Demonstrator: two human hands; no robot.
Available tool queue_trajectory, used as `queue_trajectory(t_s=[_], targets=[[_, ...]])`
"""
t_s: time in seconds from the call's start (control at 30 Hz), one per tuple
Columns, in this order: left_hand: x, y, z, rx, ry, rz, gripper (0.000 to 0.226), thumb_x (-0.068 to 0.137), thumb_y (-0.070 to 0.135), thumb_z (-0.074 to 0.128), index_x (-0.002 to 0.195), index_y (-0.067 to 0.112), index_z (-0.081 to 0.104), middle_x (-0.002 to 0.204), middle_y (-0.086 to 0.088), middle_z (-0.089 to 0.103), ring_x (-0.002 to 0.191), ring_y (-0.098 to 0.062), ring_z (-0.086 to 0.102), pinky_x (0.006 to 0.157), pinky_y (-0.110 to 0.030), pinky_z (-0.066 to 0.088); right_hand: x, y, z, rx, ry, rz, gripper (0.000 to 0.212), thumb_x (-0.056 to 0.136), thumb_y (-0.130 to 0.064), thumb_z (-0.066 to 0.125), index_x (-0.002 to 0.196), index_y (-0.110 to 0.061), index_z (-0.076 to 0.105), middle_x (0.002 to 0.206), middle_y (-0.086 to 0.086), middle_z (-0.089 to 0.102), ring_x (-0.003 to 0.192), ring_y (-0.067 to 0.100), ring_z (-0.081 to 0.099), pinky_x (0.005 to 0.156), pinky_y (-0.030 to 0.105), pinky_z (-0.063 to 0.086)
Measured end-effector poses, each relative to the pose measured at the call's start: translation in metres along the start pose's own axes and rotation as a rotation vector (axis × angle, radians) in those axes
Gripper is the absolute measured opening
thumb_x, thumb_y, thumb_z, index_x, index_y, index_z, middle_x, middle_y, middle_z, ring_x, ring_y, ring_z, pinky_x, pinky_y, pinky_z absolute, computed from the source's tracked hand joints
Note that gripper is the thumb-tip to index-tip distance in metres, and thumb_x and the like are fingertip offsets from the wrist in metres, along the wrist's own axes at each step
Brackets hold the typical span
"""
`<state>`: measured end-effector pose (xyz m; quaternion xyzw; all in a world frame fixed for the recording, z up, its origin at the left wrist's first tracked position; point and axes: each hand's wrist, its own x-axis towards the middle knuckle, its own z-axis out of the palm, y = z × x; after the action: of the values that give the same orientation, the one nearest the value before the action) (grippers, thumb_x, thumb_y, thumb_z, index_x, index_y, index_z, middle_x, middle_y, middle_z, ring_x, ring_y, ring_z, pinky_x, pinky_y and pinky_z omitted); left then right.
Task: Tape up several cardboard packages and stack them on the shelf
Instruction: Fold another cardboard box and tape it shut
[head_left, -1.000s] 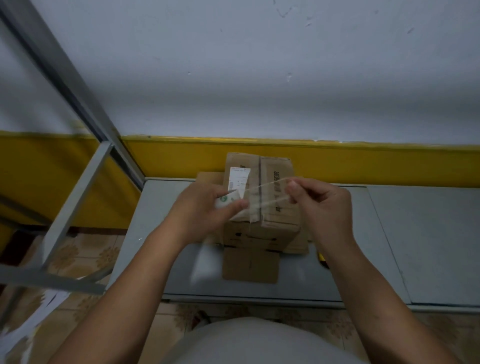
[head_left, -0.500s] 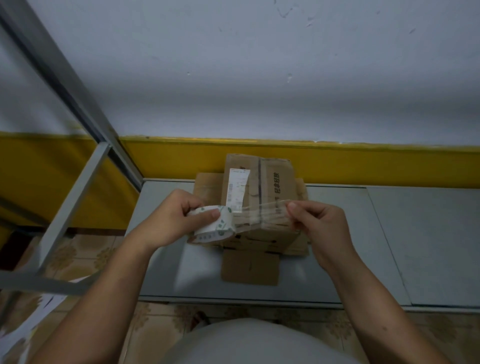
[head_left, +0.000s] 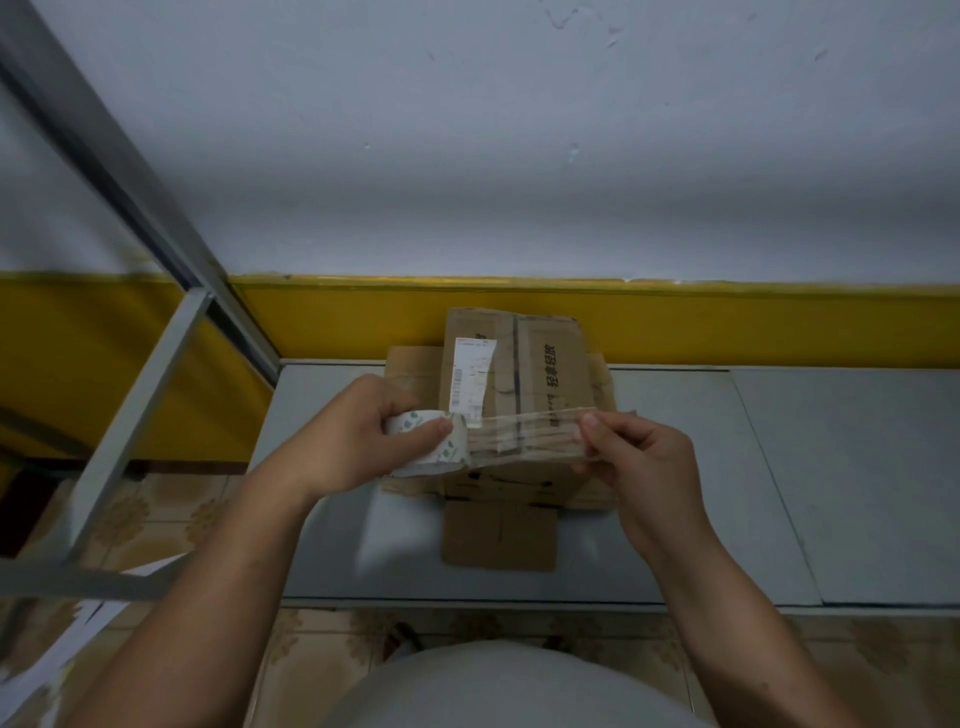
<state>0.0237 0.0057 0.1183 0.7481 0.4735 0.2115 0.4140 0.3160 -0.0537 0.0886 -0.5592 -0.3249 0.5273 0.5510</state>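
A brown cardboard box (head_left: 540, 364) with a white label (head_left: 471, 382) sits on the grey shelf (head_left: 675, 493) against the yellow wall band. Flattened cardboard (head_left: 498, 538) lies under it and sticks out toward me. My left hand (head_left: 353, 441) grips a roll of clear tape (head_left: 436, 447) with a white, green-printed core, just left of the box. My right hand (head_left: 631, 457) pinches the free end of the tape. A clear strip of tape (head_left: 524, 436) is stretched between the two hands, over the near part of the box.
A grey metal shelf frame (head_left: 130, 415) with a slanting post rises at the left. A second grey shelf panel (head_left: 857, 483) adjoins on the right. Patterned floor tiles (head_left: 171, 504) show below, with white paper scraps (head_left: 47, 665) at the lower left.
Both hands have dropped lower over the box. The left hand has drawn the roll leftward, and the tape strip between the hands has grown longer.
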Motion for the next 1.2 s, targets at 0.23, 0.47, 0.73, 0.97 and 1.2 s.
queue_trajectory(t_s=[0.23, 0.47, 0.73, 0.97, 1.2], targets=[[-0.014, 0.006, 0.027, -0.324, 0.208, 0.180, 0.048, 0.085, 0.063, 0.076, 0.053, 0.029, 0.064, 0.048, 0.018, 0.052, 0.043, 0.004, 0.044, 0.044, -0.016, 0.029, -0.001, -0.011, -0.001, 0.189, -0.059, 0.117, 0.018, 0.083, -0.024, 0.073, 0.089, -0.009, 0.082, 0.083, 0.013, 0.075, 0.080, 0.022, 0.074, 0.068, 0.029, 0.060], [-0.016, 0.002, 0.036, -0.229, 0.312, 0.150, 0.048, 0.085, 0.039, 0.079, 0.045, 0.026, 0.058, 0.047, 0.019, 0.056, 0.041, 0.003, 0.050, 0.043, -0.013, 0.031, -0.003, -0.021, 0.004, 0.173, -0.046, 0.009, 0.015, 0.096, -0.012, 0.067, 0.091, -0.006, 0.079, 0.078, 0.023, 0.073, 0.073, 0.028, 0.075, 0.072, 0.035, 0.062], [-0.008, 0.017, 0.028, -0.006, 0.174, 0.044, 0.043, 0.089, 0.057, 0.069, 0.056, 0.029, 0.069, 0.054, 0.015, 0.066, 0.041, -0.007, 0.057, 0.041, -0.025, 0.035, -0.019, -0.020, 0.009, -0.070, 0.021, -0.228, 0.017, 0.098, -0.014, 0.067, 0.095, -0.023, 0.081, 0.082, 0.013, 0.078, 0.076, 0.030, 0.078, 0.073, 0.032, 0.064], [-0.013, 0.006, 0.021, 0.124, 0.075, 0.111, 0.053, 0.093, 0.062, 0.063, 0.061, 0.020, 0.062, 0.052, 0.008, 0.059, 0.042, -0.009, 0.051, 0.043, -0.021, 0.029, -0.021, -0.027, 0.004, -0.176, 0.008, -0.330, 0.014, 0.101, -0.012, 0.064, 0.098, -0.015, 0.077, 0.078, 0.008, 0.077, 0.076, 0.024, 0.077, 0.074, 0.028, 0.062], [-0.013, 0.010, 0.030, -0.002, -0.071, 0.058, 0.024, 0.090, 0.038, 0.055, 0.093, 0.023, 0.073, 0.087, 0.008, 0.073, 0.076, -0.014, 0.070, 0.058, -0.034, 0.052, -0.021, -0.029, 0.010, -0.297, -0.049, -0.435, 0.014, 0.101, -0.011, 0.063, 0.096, -0.018, 0.074, 0.077, 0.001, 0.075, 0.075, 0.013, 0.074, 0.072, 0.021, 0.058]])
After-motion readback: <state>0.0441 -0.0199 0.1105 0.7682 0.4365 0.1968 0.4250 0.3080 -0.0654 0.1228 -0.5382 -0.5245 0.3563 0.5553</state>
